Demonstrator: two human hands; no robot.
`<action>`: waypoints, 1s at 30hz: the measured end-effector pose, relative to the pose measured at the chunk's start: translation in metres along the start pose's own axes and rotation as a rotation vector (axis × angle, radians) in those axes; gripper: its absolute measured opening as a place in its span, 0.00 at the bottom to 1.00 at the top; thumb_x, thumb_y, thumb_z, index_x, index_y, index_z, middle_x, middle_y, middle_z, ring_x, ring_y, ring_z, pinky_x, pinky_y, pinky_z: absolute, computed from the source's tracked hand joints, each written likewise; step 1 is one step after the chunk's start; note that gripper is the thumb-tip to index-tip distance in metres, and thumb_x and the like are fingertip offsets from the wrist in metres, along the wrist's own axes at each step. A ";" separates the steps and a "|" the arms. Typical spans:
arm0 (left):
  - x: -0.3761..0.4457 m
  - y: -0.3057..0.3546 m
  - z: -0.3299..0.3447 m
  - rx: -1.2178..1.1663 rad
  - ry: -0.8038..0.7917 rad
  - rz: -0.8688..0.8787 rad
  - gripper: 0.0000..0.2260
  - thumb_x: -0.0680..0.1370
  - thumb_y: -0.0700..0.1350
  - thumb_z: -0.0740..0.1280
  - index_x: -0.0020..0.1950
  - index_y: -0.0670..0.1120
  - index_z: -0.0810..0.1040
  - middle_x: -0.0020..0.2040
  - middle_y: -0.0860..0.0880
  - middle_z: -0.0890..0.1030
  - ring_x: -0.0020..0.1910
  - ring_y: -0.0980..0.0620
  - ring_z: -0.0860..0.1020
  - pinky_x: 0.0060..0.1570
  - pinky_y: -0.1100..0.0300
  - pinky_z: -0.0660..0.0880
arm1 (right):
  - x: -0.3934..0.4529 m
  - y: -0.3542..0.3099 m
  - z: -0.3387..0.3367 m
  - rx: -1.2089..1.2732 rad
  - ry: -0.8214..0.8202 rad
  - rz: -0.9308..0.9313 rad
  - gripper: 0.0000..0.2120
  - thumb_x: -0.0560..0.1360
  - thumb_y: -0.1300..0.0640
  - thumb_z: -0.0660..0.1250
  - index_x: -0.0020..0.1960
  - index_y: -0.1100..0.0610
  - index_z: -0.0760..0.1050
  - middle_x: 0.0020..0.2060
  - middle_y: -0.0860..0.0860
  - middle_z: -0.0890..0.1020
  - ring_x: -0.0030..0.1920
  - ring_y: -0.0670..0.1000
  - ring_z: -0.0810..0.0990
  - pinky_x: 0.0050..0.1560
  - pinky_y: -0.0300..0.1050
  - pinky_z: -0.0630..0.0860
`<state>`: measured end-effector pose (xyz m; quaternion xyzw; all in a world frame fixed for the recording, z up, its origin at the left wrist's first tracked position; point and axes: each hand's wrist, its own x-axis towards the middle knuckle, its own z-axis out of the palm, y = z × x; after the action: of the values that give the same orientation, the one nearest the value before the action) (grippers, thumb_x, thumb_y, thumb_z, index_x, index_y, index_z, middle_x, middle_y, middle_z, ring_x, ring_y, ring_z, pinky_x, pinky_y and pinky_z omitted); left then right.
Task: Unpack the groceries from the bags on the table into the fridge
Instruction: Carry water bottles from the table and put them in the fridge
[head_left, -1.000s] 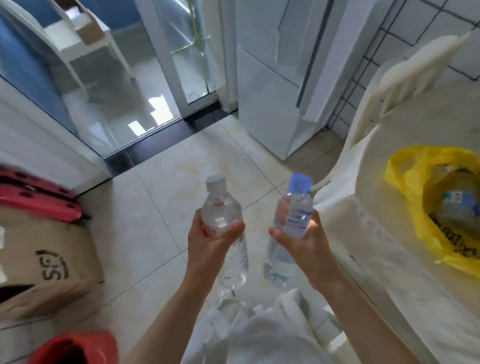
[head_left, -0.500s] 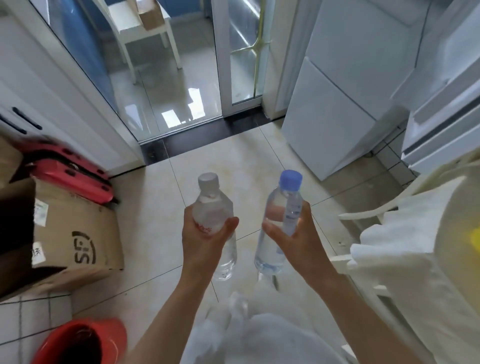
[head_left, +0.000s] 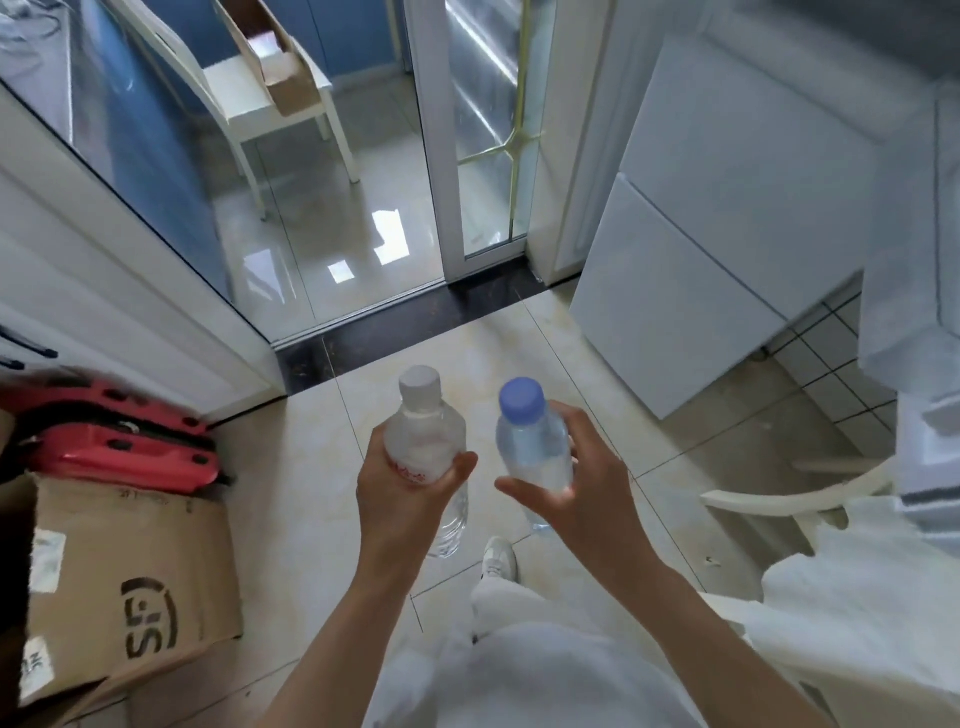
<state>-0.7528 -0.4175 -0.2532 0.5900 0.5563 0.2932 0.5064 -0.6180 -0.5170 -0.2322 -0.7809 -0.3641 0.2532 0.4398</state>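
Fingers of each hand grip a water bottle (as before), left hand (head_left: 405, 499), right hand (head_left: 582, 493), fridge (head_left: 727, 218) nearer

The left hand (head_left: 402, 499) grips a white-capped bottle (head_left: 428, 452), the right hand (head_left: 582, 488) a blue-capped bottle (head_left: 532, 447), both upright above the tiled floor (head_left: 291, 478) near the fridge (head_left: 691, 270)

We see bright daylight pouring through the glass door (head_left: 483, 130), throwing white glare patches on the glossy floor tiles (head_left: 363, 249), while wide-angle distortion bends the frame's edges and motion blur softens the white fridge (head_left: 727, 234) at right.
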 end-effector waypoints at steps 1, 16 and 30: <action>0.014 0.006 0.006 0.006 0.002 0.008 0.28 0.63 0.46 0.81 0.59 0.52 0.73 0.52 0.52 0.80 0.51 0.50 0.79 0.51 0.57 0.77 | 0.016 0.000 -0.003 -0.001 0.006 0.010 0.32 0.61 0.43 0.79 0.59 0.42 0.66 0.50 0.34 0.75 0.48 0.35 0.75 0.47 0.23 0.69; 0.199 0.082 0.102 -0.043 -0.147 0.081 0.25 0.60 0.48 0.81 0.54 0.57 0.77 0.48 0.55 0.83 0.48 0.53 0.81 0.52 0.51 0.78 | 0.202 0.005 -0.035 0.126 0.192 0.210 0.30 0.59 0.47 0.81 0.57 0.45 0.72 0.46 0.43 0.81 0.46 0.44 0.80 0.45 0.35 0.75; 0.392 0.204 0.237 0.025 -0.600 0.261 0.25 0.63 0.44 0.81 0.56 0.54 0.76 0.47 0.55 0.83 0.48 0.56 0.82 0.51 0.53 0.79 | 0.390 -0.016 -0.084 0.187 0.613 0.311 0.32 0.57 0.48 0.82 0.57 0.46 0.73 0.45 0.43 0.84 0.44 0.43 0.82 0.47 0.40 0.79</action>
<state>-0.3817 -0.0808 -0.2244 0.7227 0.3055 0.1620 0.5985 -0.3271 -0.2449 -0.2066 -0.8231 -0.0671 0.1033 0.5543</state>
